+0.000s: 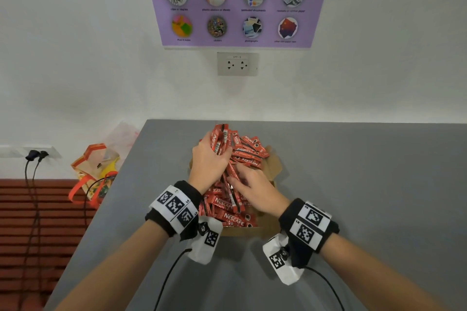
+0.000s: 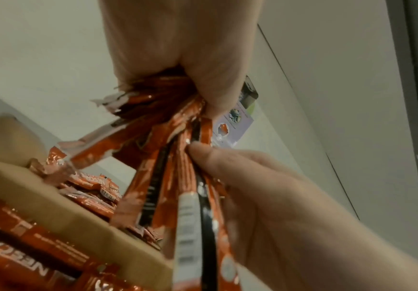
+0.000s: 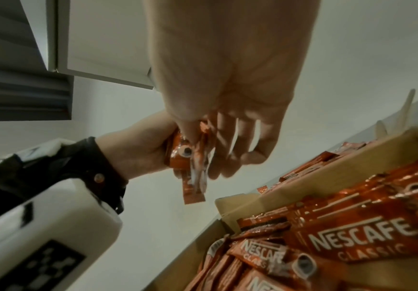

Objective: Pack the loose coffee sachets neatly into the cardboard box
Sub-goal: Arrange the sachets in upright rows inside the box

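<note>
At the left edge of the head view a colourful bag (image 1: 94,171) sits beyond the grey table (image 1: 366,184), with black cables hanging from a wall strip above it.

Moving toward the middle, the left hand (image 1: 208,161) is curled tight round a bundle of sachets (image 1: 223,141), their ends sticking up toward the top of the frame and their lower ends fanning down over the box. The left wrist view shows the same clamp from below — fist closed on the bunch (image 2: 168,137), strips splaying out underneath.

Just right of it, the right hand (image 1: 255,192) lies over the pile with fingers reaching into the hanging strips. In the left wrist view its thumb and fingers (image 2: 203,153) pinch one or two strips of the bundle; how firmly it holds them I cannot tell, but the fingers are bent onto them, not spread apart.

The cardboard box (image 1: 274,166) sits mid-frame under both hands, flaps open. The near end holds sachets lying flat and roughly side by side (image 1: 233,219), labels up — the right wrist view shows these rows (image 3: 352,236) clearly. The far end (image 1: 249,149) is a jumble, heaped above the rim and crossing at all angles.

By my reading the job is partway: nearly every sachet is in or over the box, none lie on the bare table, but the far heap and the held bundle need squaring and laying flat.

Above, at upper middle, a purple poster (image 1: 237,5) and a wall socket (image 1: 237,64).
</note>
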